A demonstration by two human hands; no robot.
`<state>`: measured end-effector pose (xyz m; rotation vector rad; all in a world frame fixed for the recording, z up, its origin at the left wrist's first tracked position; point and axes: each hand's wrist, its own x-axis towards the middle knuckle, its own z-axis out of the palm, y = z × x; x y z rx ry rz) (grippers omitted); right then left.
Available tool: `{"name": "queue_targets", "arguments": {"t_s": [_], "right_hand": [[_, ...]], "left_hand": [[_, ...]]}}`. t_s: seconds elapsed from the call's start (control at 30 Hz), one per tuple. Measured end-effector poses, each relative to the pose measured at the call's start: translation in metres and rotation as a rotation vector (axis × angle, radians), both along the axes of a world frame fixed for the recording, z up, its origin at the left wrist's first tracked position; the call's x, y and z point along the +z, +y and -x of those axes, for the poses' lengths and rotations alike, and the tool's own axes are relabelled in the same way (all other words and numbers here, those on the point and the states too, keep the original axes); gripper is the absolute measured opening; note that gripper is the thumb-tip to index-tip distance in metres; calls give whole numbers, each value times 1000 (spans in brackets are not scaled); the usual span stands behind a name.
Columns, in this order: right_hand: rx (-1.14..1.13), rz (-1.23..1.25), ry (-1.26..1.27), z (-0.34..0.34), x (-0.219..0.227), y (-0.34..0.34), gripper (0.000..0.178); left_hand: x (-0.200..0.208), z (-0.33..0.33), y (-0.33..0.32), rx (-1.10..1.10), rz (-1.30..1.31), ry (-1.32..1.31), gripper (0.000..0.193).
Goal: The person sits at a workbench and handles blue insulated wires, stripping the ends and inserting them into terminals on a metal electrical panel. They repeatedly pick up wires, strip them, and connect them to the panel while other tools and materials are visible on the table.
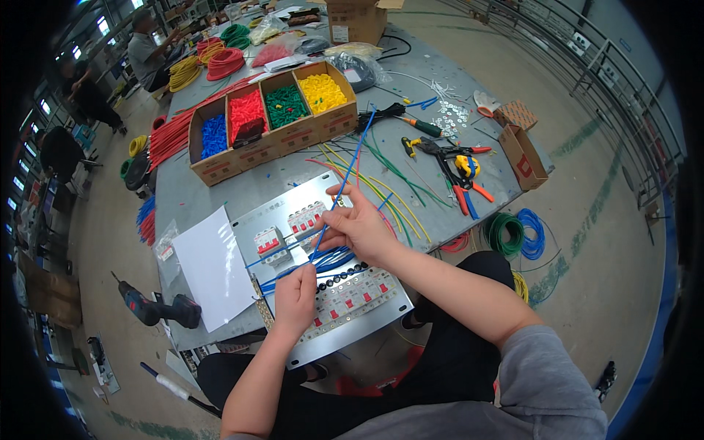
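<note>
A blue wire (pixel 350 165) runs slantwise up from my hands over the table. Its lower part is pinched in my left hand (pixel 295 297), which is closed. Higher up, my right hand (pixel 359 226) has its thumb and fingers closed round the same wire. Beneath both hands lies a white metal mounting plate (pixel 249 218) carrying circuit breakers. A small breaker (pixel 271 244) and a wider one (pixel 304 220) sit toward its far side, and a row of breakers with red switches (pixel 349 302) lines the near side. A bundle of blue wires (pixel 334 259) crosses the middle, partly hidden by my hands.
A divided cardboard box (pixel 275 139) holds blue, red, green and yellow caps. Pliers and cutters (pixel 447 158), a screwdriver (pixel 418 125) and a tape measure (pixel 466 167) lie right. White paper (pixel 213 268) and a cordless drill (pixel 158 308) are left. Wire coils (pixel 504 235) rest on the floor.
</note>
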<state>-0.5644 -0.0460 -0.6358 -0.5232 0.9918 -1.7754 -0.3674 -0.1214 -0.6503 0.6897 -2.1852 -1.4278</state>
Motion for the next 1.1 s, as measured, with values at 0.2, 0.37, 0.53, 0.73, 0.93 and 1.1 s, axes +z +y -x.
{"name": "queue_targets", "arguments": {"t_s": [0.2, 0.37, 0.53, 0.73, 0.93, 1.1], "right_hand": [[-32, 90, -59, 19, 0, -4, 44], [-81, 140, -77, 57, 7, 1, 41], [-99, 199, -40, 84, 9, 9, 39], [-78, 211, -29, 82, 4, 10, 39], [-166, 225, 36, 86, 9, 8, 41], [-200, 205, 58, 89, 6, 3, 37]], "left_hand": [[-3, -3, -2, -27, 30, 30, 42], [1, -11, -1, -65, 76, 48, 40], [-1, -23, -2, -104, 64, 13, 40], [-2, -32, 0, -111, 30, 32, 46], [1, -42, -1, -128, 68, 20, 46], [1, -46, -4, -146, 92, 7, 37]]}}
